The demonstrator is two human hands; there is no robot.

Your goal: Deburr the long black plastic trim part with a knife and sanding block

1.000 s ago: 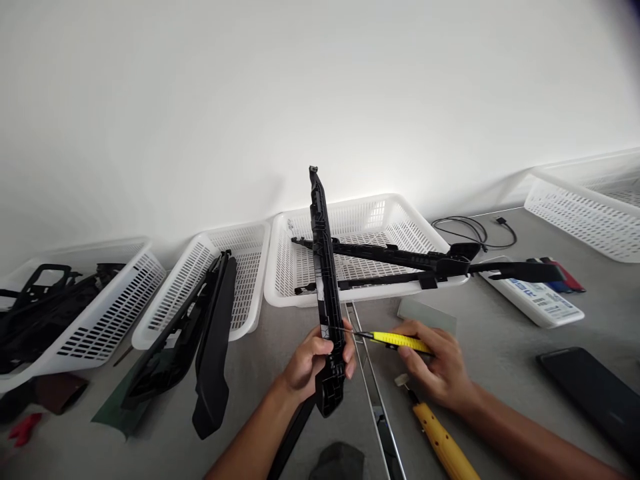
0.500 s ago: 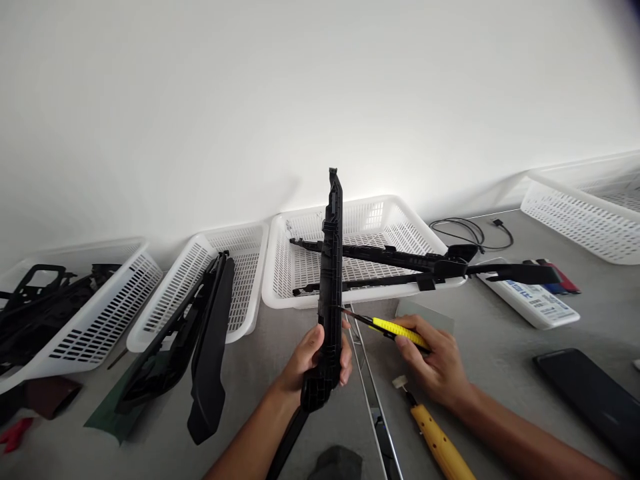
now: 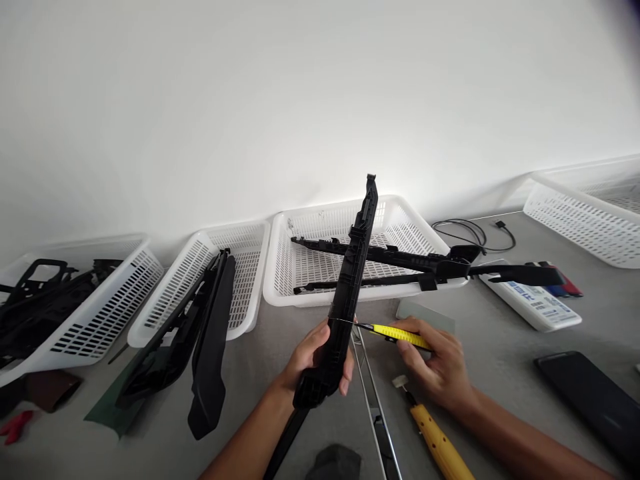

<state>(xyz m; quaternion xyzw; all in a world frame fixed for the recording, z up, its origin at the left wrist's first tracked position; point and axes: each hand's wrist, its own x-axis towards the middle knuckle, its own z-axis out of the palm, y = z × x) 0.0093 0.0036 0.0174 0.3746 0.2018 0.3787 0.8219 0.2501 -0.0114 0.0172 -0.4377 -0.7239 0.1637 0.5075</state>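
Note:
My left hand [image 3: 311,357] is wrapped around the lower part of a long black plastic trim piece [image 3: 350,287]. The piece stands nearly upright, its top leaning right, and its ribbed side faces me. In my right hand [image 3: 440,357] is a yellow utility knife [image 3: 400,333]. Its thin blade points left and lies across the trim piece just above my left thumb; whether it touches is hard to see. Behind the piece, a white basket [image 3: 280,297] has more long black trim parts [image 3: 395,257] lying across it, their ends sticking out over its right side.
Left stand a narrow white basket [image 3: 193,257] with black panels [image 3: 213,360] leaning out and another basket [image 3: 145,267] of black parts. A yellow-handled tool [image 3: 437,443], metal strip [image 3: 370,393], black phone [image 3: 590,397], white box [image 3: 540,307] and cable [image 3: 465,227] lie to the right.
The trim piece has tilted, its top swinging to the right. The knife has turned flatter, and its blade now lies across the piece rather than meeting its right edge.

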